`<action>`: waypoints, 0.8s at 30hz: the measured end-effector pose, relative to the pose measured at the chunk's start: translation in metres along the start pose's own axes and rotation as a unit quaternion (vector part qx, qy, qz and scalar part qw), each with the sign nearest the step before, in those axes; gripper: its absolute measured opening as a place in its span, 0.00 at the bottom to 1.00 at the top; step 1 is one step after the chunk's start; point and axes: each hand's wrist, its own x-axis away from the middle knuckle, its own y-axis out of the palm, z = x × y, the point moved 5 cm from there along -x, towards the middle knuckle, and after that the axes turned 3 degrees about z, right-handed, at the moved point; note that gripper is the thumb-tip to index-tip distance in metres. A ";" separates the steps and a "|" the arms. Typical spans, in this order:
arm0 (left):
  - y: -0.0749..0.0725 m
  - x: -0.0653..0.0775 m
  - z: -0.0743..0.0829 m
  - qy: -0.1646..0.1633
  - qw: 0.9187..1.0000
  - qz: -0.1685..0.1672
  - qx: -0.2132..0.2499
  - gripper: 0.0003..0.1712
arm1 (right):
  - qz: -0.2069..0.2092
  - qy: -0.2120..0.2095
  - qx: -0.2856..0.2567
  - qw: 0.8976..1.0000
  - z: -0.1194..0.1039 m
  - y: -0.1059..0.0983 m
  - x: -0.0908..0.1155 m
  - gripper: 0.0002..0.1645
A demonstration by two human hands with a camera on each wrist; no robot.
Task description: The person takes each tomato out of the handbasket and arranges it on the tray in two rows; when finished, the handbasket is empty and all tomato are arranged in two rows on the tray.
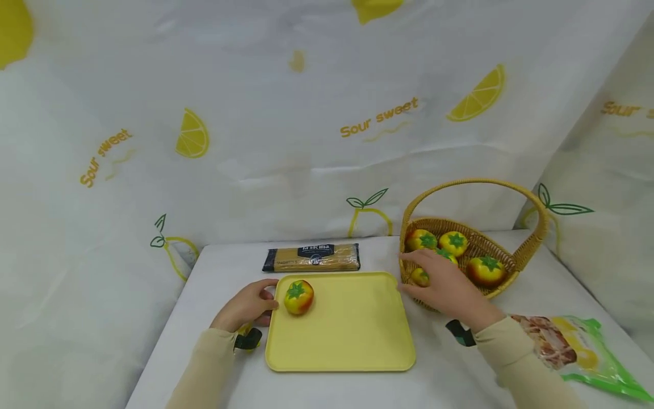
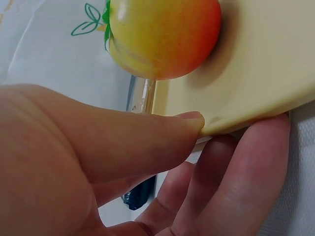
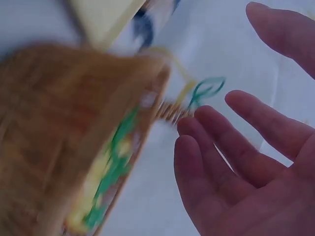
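Observation:
My left hand (image 1: 247,307) grips the left rim of a yellow tray (image 1: 352,326); in the left wrist view the thumb (image 2: 142,135) lies on the rim and fingers are beneath it. A yellow-red fruit with a green star-shaped leaf top (image 1: 298,297), like a persimmon, sits in the tray's upper left. My right hand (image 1: 447,287) hovers by the near left side of a wicker basket (image 1: 532,244), holding nothing. Several similar fruits (image 1: 486,271) lie inside the basket, some partly hidden by the hand. The right wrist view shows spread fingers beside the blurred basket (image 3: 44,128).
A pack of pasta (image 1: 314,258) lies behind the tray. To the right, near the table edge, is a green-edged plastic food bag (image 1: 587,352), partly behind my right sleeve. The basket's tall handle arches above it. A lemon-print cloth (image 1: 286,187) hangs behind the table.

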 end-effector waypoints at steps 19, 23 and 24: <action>-0.005 0.001 -0.005 0.004 1.000 -0.001 0.006 0.35 | -0.047 0.093 0.105 0.989 0.128 -0.055 0.017 0.44; -0.001 -0.001 -0.005 0.008 1.000 -0.004 0.008 0.35 | -0.052 0.099 0.116 0.987 0.134 -0.052 0.021 0.42; 0.000 -0.002 -0.005 0.008 1.000 -0.004 0.008 0.35 | -0.054 0.102 0.120 0.986 0.135 -0.052 0.022 0.41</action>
